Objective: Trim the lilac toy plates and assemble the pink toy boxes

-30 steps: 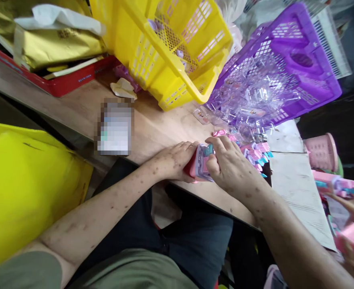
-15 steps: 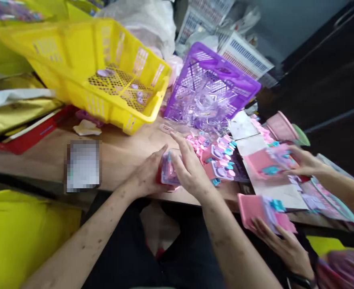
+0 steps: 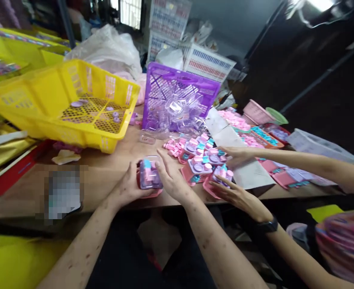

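A small toy set under a clear plastic cover stands at the table's front edge, on a pink base. Pink, purple and teal pieces show through the cover. My left hand is wrapped round its left side. Along the right side lies my right hand, fingers stretched out and close against the cover. To the right, similar pink toy sets with purple tops stand grouped. A co-worker's hands are at these sets, one on the nearest set.
A yellow basket with a few purple pieces stands left, and a purple basket of clear plastic covers behind. Loose pink pieces lie before it. A white board and trays of parts are right. A blurred-out object lies left.
The view has shifted right and up. My right hand has moved off the cover's top to its side. The co-worker's two toy sets have been brought over to the group beside me.
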{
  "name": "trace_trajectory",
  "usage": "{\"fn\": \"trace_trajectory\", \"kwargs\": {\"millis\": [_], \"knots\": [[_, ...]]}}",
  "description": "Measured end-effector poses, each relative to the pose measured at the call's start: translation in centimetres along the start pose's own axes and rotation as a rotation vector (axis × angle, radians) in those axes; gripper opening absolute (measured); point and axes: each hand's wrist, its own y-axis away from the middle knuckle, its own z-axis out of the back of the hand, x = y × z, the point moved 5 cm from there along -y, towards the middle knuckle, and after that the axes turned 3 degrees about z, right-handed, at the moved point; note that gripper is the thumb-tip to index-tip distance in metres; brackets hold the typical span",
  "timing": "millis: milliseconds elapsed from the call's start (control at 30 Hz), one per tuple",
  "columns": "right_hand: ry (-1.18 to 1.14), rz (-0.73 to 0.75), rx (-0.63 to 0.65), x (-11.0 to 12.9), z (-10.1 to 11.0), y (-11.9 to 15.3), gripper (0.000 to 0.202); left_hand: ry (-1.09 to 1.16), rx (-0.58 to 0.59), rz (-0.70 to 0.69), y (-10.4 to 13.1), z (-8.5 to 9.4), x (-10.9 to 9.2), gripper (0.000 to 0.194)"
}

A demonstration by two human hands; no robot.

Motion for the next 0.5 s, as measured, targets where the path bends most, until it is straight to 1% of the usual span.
{"fn": "trace_trajectory", "kwargs": {"millis": [100, 167, 200, 267, 300, 333, 367, 400, 433, 467, 500], "knots": [[0.166, -0.067, -0.167, -2.0, 3.3, 1.8, 0.047, -0.121, -0.059, 0.035, 0.6, 2.3, 1.2, 0.113], [0.256, -0.126, -0.245, -3.6, 4.6, 3.3, 0.044, -0.187, -0.096, 0.081, 1.1, 4.1, 1.8, 0.11], [0.283, -0.138, -0.259, -4.3, 4.7, 3.9, 0.043, -0.221, -0.121, 0.098, 1.4, 5.0, 1.9, 0.108], [0.299, -0.116, -0.246, -4.9, 4.3, 4.8, 0.039, -0.316, -0.182, 0.105, 2.1, 6.4, 1.5, 0.105], [0.294, -0.088, -0.234, -4.8, 3.9, 5.2, 0.036, -0.385, -0.24, 0.096, 2.7, 6.9, 1.0, 0.107], [0.284, -0.056, -0.224, -4.4, 3.6, 5.4, 0.033, -0.464, -0.325, 0.075, 3.5, 7.3, 0.3, 0.113], [0.273, -0.023, -0.216, -3.9, 3.4, 5.7, 0.031, -0.538, -0.43, 0.039, 4.5, 7.4, -0.7, 0.117], [0.254, 0.021, -0.202, -3.3, 3.3, 5.9, 0.029, -0.591, -0.535, -0.01, 5.6, 7.1, -1.8, 0.117], [0.224, 0.074, -0.177, -2.6, 3.2, 6.1, 0.028, -0.613, -0.607, -0.067, 6.9, 6.3, -3.0, 0.109], [0.175, 0.142, -0.137, -1.8, 3.3, 6.2, 0.03, -0.606, -0.636, -0.128, 7.9, 5.0, -4.0, 0.096], [0.106, 0.218, -0.077, -1.0, 3.4, 6.2, 0.034, -0.562, -0.597, -0.178, 8.6, 3.3, -4.8, 0.079]]}}
